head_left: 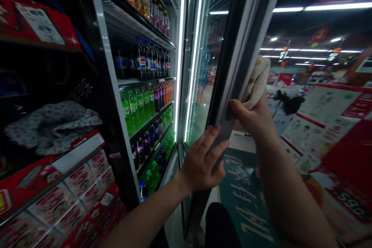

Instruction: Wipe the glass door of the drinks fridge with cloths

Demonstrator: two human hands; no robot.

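"Head view; what do I enter for the grip from my end?"

"Left hand (200, 161): fingers spread, resting on the edge of the fridge door (236, 60); right hand (252, 118): above and right of it, thumb on the same edge, pinching a cream cloth (260, 75) beside the door frame; its other fingers I cannot make out."

"And around the grip?"

"Shelved bottles (141, 59), left of the left hand; grey patterned cloth (55, 124), farther left; green mat (251, 170), pale lettering, below both hands."
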